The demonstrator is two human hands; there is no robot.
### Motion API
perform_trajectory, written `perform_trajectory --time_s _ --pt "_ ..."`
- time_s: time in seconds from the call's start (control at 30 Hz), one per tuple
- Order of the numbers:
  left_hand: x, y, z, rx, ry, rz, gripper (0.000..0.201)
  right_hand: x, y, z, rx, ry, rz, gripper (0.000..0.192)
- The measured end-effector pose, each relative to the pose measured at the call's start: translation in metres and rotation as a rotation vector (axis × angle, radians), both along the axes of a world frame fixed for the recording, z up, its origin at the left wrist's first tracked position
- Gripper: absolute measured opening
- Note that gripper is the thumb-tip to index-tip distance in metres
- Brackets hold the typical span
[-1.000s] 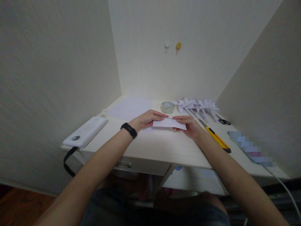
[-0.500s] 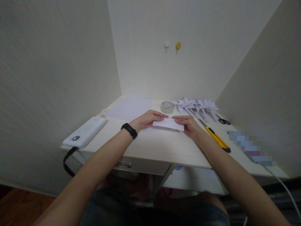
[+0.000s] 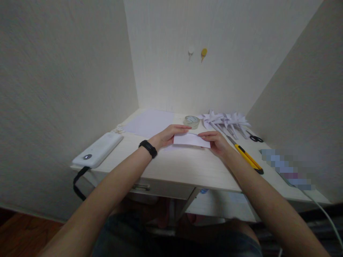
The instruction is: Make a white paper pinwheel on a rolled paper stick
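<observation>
Nearest to me, both forearms reached forward from the person's lap over the front edge of the desk [image 3: 187, 175], almost symmetric, elbows low and wrists flat. The left wrist carried a black band [image 3: 148, 148].

The left hand [image 3: 167, 135] and the right hand [image 3: 215, 141] met at a small folded paper [image 3: 189, 140], which lay on the desk in the middle, just in front of the tape roll [image 3: 191, 121]. The left fingers were pinched on the paper's left end, thumb under and fingers on top. The right fingers lay together on its right end and pressed it down. As I judged it, the step in hand was the making of a fold: the edges looked aligned and held. The next move would call for a firm stroke along the fold line while one hand kept the paper from sliding.

To the right lay a yellow utility knife [image 3: 248, 158], near the right forearm but apart from it. To the left, a white power bank [image 3: 98, 150] rested at the desk's edge. Farther back were a flat white sheet [image 3: 150, 122], a row of paper pinwheels [image 3: 225, 119] and small black scissors [image 3: 255, 137]. On the wall [image 3: 187, 82] were two small hooks [image 3: 197, 53].
</observation>
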State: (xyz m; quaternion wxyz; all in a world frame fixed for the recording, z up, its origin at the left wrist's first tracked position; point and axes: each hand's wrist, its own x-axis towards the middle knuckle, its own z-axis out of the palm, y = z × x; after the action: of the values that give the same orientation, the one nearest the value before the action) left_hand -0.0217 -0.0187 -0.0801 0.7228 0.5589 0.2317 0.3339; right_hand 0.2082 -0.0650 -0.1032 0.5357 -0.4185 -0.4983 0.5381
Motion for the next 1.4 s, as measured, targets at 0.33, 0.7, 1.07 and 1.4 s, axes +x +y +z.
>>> perform_trajectory --time_s 0.33,0.7,1.07,1.4 --pt "0.003 0.007 -0.012 0.213 0.178 0.038 0.023 0.0 -0.002 0.0 0.001 -0.013 0.028 0.032" --pt "0.007 0.008 -0.013 0.368 0.285 0.199 0.018 -0.011 0.004 -0.008 -0.004 -0.113 -0.044 0.036" --pt "0.005 0.006 -0.014 0.329 0.302 0.117 0.026 -0.008 0.001 -0.003 0.005 -0.151 -0.075 0.042" --pt "0.004 0.001 -0.009 0.267 0.217 0.139 0.025 -0.005 0.004 -0.005 0.016 -0.145 -0.063 0.043"
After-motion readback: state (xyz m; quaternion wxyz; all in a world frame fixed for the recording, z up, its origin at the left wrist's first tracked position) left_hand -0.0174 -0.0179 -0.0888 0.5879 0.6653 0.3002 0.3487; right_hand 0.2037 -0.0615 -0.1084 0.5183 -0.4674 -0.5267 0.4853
